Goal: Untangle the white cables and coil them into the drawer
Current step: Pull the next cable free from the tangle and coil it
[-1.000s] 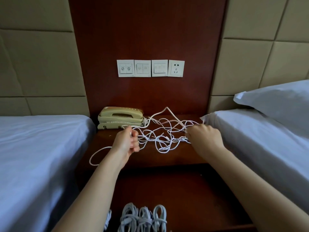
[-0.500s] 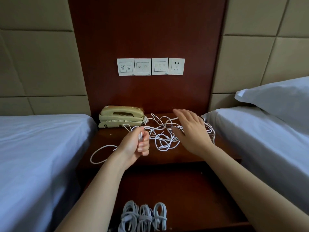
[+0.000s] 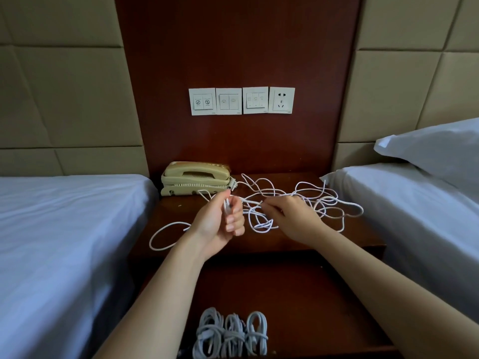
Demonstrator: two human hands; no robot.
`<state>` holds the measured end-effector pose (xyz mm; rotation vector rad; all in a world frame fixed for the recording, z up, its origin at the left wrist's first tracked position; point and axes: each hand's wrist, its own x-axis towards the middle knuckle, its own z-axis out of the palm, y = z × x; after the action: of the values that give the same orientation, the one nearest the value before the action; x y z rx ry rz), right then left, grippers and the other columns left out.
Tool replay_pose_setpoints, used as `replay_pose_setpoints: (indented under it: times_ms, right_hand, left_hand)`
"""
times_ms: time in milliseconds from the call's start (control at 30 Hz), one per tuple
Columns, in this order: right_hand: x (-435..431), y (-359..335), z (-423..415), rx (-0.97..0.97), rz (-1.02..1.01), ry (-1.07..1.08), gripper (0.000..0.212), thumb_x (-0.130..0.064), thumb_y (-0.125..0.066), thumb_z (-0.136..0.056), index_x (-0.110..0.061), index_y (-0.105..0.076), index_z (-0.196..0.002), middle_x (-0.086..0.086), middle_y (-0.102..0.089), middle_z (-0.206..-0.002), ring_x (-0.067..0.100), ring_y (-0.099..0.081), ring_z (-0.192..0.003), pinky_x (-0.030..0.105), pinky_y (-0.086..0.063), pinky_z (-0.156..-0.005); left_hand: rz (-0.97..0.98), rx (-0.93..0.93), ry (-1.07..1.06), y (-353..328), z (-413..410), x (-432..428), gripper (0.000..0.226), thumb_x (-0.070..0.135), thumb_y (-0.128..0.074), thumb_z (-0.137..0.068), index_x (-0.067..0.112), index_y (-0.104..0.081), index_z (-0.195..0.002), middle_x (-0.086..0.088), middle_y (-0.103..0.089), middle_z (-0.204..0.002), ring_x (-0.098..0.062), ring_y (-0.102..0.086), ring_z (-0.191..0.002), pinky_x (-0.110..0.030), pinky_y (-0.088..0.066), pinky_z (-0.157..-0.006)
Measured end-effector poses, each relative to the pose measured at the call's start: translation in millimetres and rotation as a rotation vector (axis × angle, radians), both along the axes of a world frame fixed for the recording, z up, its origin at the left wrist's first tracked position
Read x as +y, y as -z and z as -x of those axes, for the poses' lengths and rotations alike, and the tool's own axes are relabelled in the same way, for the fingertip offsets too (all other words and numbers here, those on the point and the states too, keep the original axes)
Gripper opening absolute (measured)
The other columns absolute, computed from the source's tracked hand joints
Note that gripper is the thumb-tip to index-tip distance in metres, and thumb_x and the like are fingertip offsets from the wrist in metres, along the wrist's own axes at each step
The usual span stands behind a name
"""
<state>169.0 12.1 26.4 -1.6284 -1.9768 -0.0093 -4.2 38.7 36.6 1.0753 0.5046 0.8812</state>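
Now: tangle on top, both hands in it

Loose white cables (image 3: 305, 200) spread over nightstand top (image 3: 178, 211), just beside telephone (image 3: 195, 177). Left hand (image 3: 220, 221) closed around a few strands. Right hand (image 3: 290, 216) pinching one strand, fingertips partly hidden. Three coiled bundles (image 3: 232, 332) in open drawer (image 3: 305, 307), lower ends cut off by frame.

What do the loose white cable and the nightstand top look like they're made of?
The loose white cable looks like a matte braided fabric sheath, judging by its ropy, speckled texture, though I'm not certain. The nightstand top looks like dark reddish wood or veneer, semi-gloss, with a faint sheen.
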Motion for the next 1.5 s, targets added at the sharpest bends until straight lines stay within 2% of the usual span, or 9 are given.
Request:
replay_pose_setpoints:
  times_ms: [133, 267, 400, 567, 767, 933, 1100, 1267, 1500]
  right_hand:
    - [-12.5, -1.8, 18.3, -0.218, 0.146, -0.022, 0.036, -0.036, -0.042, -0.098, -0.027, -0.043, -0.063, -0.007, -0.049, -0.07, 0.023, -0.055, -0.077, 0.03, -0.037, -0.064]
    - [-24.2, -9.4, 34.3, -0.422, 0.262, -0.093, 0.03, -0.04, -0.042, -0.097, -0.018, -0.064, -0.099, 0.002, -0.064, -0.098, 0.023, -0.06, -0.094, 0.034, -0.044, -0.075]
    - [-35.1, -18.1, 43.4, -0.452, 0.233, -0.183, 0.029, -0.039, -0.044, -0.097, -0.019, -0.065, -0.095, 0.003, -0.064, -0.096, 0.024, -0.059, -0.092, 0.032, -0.041, -0.073]
    - [-41.8, -34.5, 43.2, -0.327, 0.119, -0.21, 0.026, -0.039, -0.048, -0.095, -0.02, -0.065, -0.088, -0.008, -0.045, -0.065, 0.017, -0.046, -0.07, 0.028, -0.032, -0.065]
    - [-31.8, -43.0, 28.1, -0.094, 0.018, -0.179, 0.035, -0.034, -0.046, -0.098, -0.026, -0.044, -0.064, -0.008, -0.049, -0.058, 0.013, -0.045, -0.058, 0.034, -0.038, -0.06]
    - [-19.2, -36.8, 22.5, 0.026, -0.072, -0.155, 0.028, -0.034, -0.047, -0.094, -0.017, -0.055, -0.074, 0.0, -0.063, -0.068, 0.026, -0.056, -0.071, 0.043, -0.047, -0.068]
    - [-9.6, -33.0, 10.2, 0.143, -0.1, -0.104, 0.033, -0.031, -0.052, -0.094, -0.018, -0.048, -0.064, -0.001, -0.053, -0.059, 0.024, -0.052, -0.064, 0.038, -0.04, -0.063]
    - [-5.2, -27.7, 8.1, 0.18, -0.073, -0.158, 0.036, -0.026, -0.046, -0.098, -0.011, -0.045, -0.065, 0.015, -0.054, -0.062, 0.031, -0.048, -0.063, 0.038, -0.037, -0.061]
    - [2.0, -17.1, 8.3, 0.28, -0.044, -0.222, 0.04, -0.026, -0.042, -0.099, -0.021, -0.038, -0.06, 0.004, -0.04, -0.056, 0.01, -0.034, -0.056, 0.031, -0.03, -0.055]
  left_hand:
    - [0.065, -0.076, -0.022, -1.9, -5.1, -1.3, 0.056, 0.032, -0.023, -0.102, 0.013, -0.04, -0.053, 0.005, -0.028, -0.041, -0.007, -0.026, -0.034, -0.019, -0.029, -0.037]
    - [0.097, -0.078, -0.087, -1.7, -8.2, 0.0, 0.046, 0.034, -0.026, -0.102, 0.012, -0.04, -0.064, 0.007, -0.031, -0.042, -0.005, -0.028, -0.034, -0.018, -0.032, -0.038]
    - [0.122, -0.114, -0.207, -3.1, -11.3, 3.4, 0.044, 0.03, -0.029, -0.103, 0.01, -0.041, -0.065, 0.005, -0.035, -0.04, -0.006, -0.032, -0.031, -0.014, -0.036, -0.037]
    - [-0.015, 0.04, -0.309, 2.8, -10.7, 9.6, 0.045, 0.028, -0.029, -0.103, 0.005, -0.046, -0.067, -0.001, -0.047, -0.04, -0.011, -0.044, -0.033, -0.014, -0.038, -0.038]
    - [-0.185, 0.28, -0.255, 5.0, -18.5, 3.4, 0.053, 0.031, -0.025, -0.103, 0.006, -0.053, -0.065, -0.003, -0.054, -0.045, -0.015, -0.053, -0.041, -0.025, -0.047, -0.053]
    - [-0.124, 0.241, -0.064, 0.7, -29.2, -8.9, 0.067, 0.047, -0.013, -0.1, 0.005, -0.052, -0.065, -0.004, -0.044, -0.044, -0.016, -0.045, -0.036, -0.023, -0.045, -0.042]
    - [-0.143, 0.26, 0.106, -3.4, -31.3, -17.1, 0.07, 0.054, -0.005, -0.097, 0.006, -0.043, -0.063, -0.001, -0.04, -0.042, -0.013, -0.041, -0.037, -0.02, -0.043, -0.043]
    - [-0.1, 0.284, 0.256, -8.8, -25.1, -19.0, 0.066, 0.059, -0.013, -0.095, 0.011, -0.04, -0.058, 0.004, -0.03, -0.041, -0.009, -0.032, -0.034, -0.021, -0.037, -0.042]
    - [-0.128, 0.284, 0.267, -9.2, -18.5, -21.3, 0.046, 0.03, -0.035, -0.099, 0.015, -0.037, -0.056, 0.008, -0.024, -0.038, -0.004, -0.024, -0.031, -0.016, -0.03, -0.036]
